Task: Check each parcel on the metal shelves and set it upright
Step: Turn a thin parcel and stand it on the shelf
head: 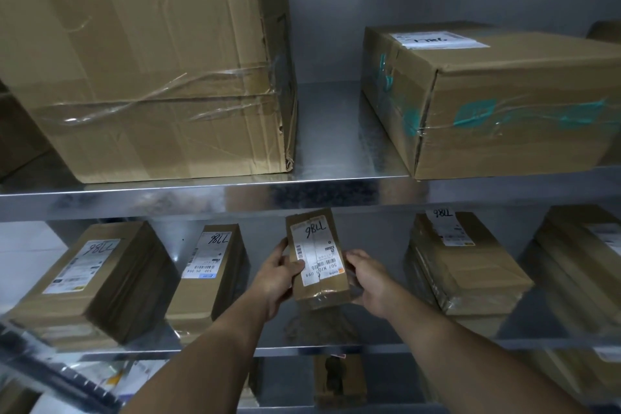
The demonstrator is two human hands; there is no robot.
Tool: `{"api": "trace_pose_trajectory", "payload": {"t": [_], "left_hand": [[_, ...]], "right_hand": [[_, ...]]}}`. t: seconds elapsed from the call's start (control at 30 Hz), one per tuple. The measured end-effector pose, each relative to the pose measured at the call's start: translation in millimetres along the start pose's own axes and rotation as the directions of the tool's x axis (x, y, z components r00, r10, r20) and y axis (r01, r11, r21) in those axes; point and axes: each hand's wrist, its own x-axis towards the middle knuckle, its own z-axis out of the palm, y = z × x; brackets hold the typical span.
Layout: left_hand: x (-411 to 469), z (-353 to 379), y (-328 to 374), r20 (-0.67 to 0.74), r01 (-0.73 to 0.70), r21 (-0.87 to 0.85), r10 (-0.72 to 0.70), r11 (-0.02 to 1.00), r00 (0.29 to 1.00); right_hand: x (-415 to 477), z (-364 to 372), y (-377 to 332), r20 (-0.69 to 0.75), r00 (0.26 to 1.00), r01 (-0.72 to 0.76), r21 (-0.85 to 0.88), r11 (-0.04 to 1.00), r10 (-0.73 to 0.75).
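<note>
on my feed: large dented carton (pixel 144 70) on the upper shelf (pixel 322 131), left; teal-taped carton (pixel 504 104) right, well apart. on the middle shelf (pixel 319 348), small parcel (pixel 317 255) held label up, between narrow parcel (pixel 208 272) and stacked parcels (pixel 463 265). left hand (pixel 275 276) grips its left edge, thumb on label; right hand (pixel 369 282) curls round its right side.
</note>
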Motion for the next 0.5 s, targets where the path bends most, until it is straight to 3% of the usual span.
{"api": "trace_pose_trajectory", "payload": {"t": [0.27, 0.5], "left_hand": [[10.1, 0.9, -24.2, -0.054, 0.07, 0.039, -0.068, 0.997, 0.996], [23.9, 5.1, -40.5, -0.03, 0.109, 0.235, -0.105, 0.966, 0.994]], "right_hand": [[24.0, -4.1, 21.0, -0.023, 1.0, -0.01, -0.308, 0.951, 0.003], [30.2, -5.2, 38.8, -0.027, 0.998, -0.066, -0.354, 0.933, 0.061]]}}
